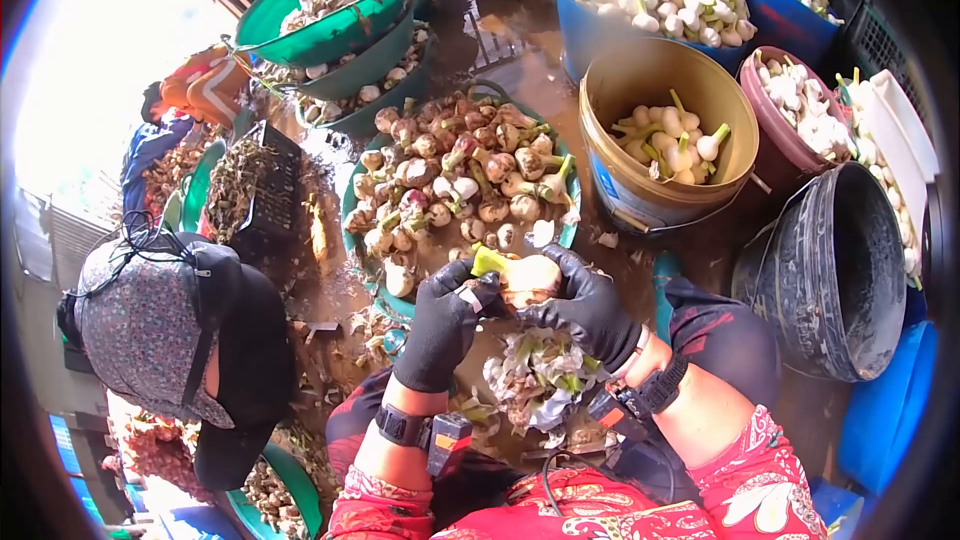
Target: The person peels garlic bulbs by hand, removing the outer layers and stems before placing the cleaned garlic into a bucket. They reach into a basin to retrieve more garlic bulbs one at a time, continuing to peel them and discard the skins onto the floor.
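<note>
My left hand [445, 325], in a black glove, closes its fingers round the green stem end of a garlic bulb [530, 280]. On the other side, my right hand [590, 308], also gloved in black, grips the bulb's round end. Part of the bulb's skin is brownish, and the rest is pale. A small light-coloured piece shows at the left fingers. Just beyond both hands sits a green basin [350, 215] heaped with unpeeled garlic bulbs [450, 175]. Under my hands lies a pile of peeled garlic skins [535, 375].
A tan bucket [600, 180] with cleaned bulbs stands at right, beside a black bucket [770, 290]. Blue tubs [585, 25] full of white garlic are behind. Stacked green basins [265, 30] stand back left. A person in a patterned cap [150, 310] sits close on the left.
</note>
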### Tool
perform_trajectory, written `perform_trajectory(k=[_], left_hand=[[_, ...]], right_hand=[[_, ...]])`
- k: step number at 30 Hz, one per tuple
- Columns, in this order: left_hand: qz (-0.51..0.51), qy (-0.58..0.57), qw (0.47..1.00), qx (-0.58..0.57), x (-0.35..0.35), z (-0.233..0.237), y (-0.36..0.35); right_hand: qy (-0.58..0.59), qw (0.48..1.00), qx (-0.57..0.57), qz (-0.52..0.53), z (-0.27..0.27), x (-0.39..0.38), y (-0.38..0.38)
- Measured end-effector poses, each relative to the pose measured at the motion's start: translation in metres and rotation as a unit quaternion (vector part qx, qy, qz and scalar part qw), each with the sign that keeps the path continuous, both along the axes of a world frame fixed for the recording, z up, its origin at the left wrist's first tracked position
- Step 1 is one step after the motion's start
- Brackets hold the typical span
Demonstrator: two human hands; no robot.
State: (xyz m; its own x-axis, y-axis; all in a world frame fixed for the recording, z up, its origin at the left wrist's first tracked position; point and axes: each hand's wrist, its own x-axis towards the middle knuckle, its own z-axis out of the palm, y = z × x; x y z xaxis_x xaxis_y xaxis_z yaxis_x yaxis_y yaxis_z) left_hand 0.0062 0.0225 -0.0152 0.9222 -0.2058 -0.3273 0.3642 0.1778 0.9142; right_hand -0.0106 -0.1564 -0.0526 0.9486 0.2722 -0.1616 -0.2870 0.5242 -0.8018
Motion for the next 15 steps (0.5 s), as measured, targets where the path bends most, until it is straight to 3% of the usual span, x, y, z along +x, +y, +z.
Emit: perform_trajectory(k=[4,6,7,8,9,10,11,12,13,15], left_hand=[[-0.008,-0.012,0.999,0.041,0.0,0.006,-0.003],[-0.015,-0.023,0.997,0.07,0.0,0.0,-0.001],[-0.046,-0.144,0.967,0.207,0.002,-0.011,0.001],[-0.075,-0.26,0.902,0.336,0.002,-0.019,0.003],[-0.076,-0.258,0.903,0.336,0.002,-0.018,0.002],[-0.079,-0.328,0.858,0.387,0.003,-0.014,-0.001],[-0.081,-0.396,0.805,0.435,0.004,-0.011,-0.003],[-0.095,-0.397,0.799,0.443,0.004,-0.01,-0.005],[-0.095,-0.394,0.799,0.444,0.002,-0.014,-0.006],[-0.056,-0.273,0.922,0.268,0.002,-0.031,-0.007]], right_hand=[[-0.006,0.999,-0.029,0.013,0.015,0.004,-0.008],[0.16,0.956,0.214,0.119,0.01,0.008,-0.018],[0.161,0.956,0.214,0.119,0.005,0.009,-0.02],[0.169,0.945,0.242,0.144,-0.002,0.01,-0.022],[0.176,0.931,0.27,0.168,-0.005,0.01,-0.023],[0.218,0.926,0.246,0.184,0.015,0.006,-0.021],[0.236,0.905,0.305,0.183,-0.007,0.004,-0.014],[0.203,0.913,0.287,0.206,-0.008,0.007,-0.019],[0.17,0.92,0.27,0.228,-0.007,0.008,-0.022],[0.195,0.925,0.237,0.226,0.008,0.002,-0.024]])
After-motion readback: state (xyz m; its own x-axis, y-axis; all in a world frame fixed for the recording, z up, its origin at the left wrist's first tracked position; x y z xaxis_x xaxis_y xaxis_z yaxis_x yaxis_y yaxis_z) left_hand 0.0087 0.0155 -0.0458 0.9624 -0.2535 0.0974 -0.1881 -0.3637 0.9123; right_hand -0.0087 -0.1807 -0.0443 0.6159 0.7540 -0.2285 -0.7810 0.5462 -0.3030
